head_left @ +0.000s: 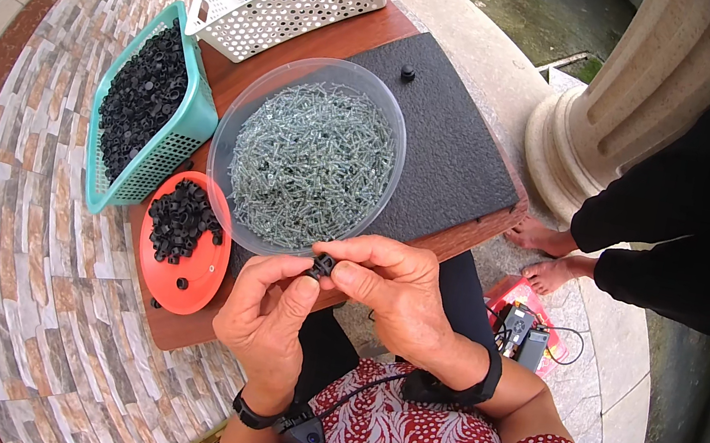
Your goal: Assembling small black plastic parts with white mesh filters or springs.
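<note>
Between my two hands, just past the near rim of the round clear tub, is a small black plastic part (322,264). My left hand (270,306) pinches it from the left with thumb and forefinger. From the right, the thumb and fingers of my right hand (394,294) close on the same part. Whether it is one piece or two joined pieces I cannot tell. The clear tub (236,98) holds a heap of silvery screws (313,163). Left of my hands, an orange-red plate (196,275) carries a pile of small black parts (179,220).
A teal basket (169,143) full of black parts (144,92) stands left of the tub, a white perforated basket (296,10) behind it. One black piece (408,73) rests on the dark mat (452,144) atop the wooden table. At right are a stone column (615,124), another person's feet (548,274) and a red box (512,295) with electronics.
</note>
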`<state>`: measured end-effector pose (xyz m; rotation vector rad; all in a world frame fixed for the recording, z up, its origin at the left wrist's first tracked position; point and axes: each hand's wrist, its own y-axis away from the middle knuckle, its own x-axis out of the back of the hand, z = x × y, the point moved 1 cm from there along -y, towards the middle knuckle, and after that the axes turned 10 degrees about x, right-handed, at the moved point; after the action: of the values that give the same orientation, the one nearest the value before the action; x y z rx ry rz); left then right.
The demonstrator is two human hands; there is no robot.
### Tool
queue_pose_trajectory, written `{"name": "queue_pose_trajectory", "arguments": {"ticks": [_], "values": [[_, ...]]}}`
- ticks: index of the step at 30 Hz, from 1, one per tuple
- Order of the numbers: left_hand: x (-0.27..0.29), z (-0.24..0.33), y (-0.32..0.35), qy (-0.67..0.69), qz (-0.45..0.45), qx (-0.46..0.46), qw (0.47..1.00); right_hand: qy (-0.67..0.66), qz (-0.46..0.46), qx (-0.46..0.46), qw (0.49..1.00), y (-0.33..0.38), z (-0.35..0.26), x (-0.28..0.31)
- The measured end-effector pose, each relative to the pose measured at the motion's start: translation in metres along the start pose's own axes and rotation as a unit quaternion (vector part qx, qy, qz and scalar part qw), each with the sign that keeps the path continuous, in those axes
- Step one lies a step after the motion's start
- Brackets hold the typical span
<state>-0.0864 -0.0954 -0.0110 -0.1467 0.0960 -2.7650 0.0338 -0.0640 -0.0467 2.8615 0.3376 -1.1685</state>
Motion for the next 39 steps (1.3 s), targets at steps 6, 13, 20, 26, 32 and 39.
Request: {"name": "queue_pose_trajectory", "arguments": {"ticks": [6, 13, 20, 26, 32, 39], "values": [[0.001, -0.002, 0.001, 0.001, 0.008, 0.005, 1.000, 0.035, -0.010, 0.033, 0.999, 0.000, 0.002, 0.002], [0.002, -0.006, 0.001, 0.025, 0.003, 0.044, 0.999, 0.018, -0.010, 0.025, 0.999, -0.002, 0.003, 0.004], [0.001, -0.003, 0.000, 0.072, -0.014, 0.096, 0.993, 0.053, -0.027, 0.050, 0.997, -0.004, 0.003, 0.009], [-0.001, 0.000, -0.002, 0.110, -0.023, 0.127, 0.985, 0.047, -0.023, 0.032, 0.998, -0.004, 0.002, 0.008], [-0.003, 0.003, -0.006, 0.122, -0.036, 0.152, 0.980, 0.009, 0.003, -0.009, 1.000, -0.003, 0.001, 0.008], [-0.008, 0.010, -0.002, 0.126, -0.034, 0.159, 0.979, -0.016, 0.009, -0.022, 1.000, 0.000, -0.003, 0.008]]}}
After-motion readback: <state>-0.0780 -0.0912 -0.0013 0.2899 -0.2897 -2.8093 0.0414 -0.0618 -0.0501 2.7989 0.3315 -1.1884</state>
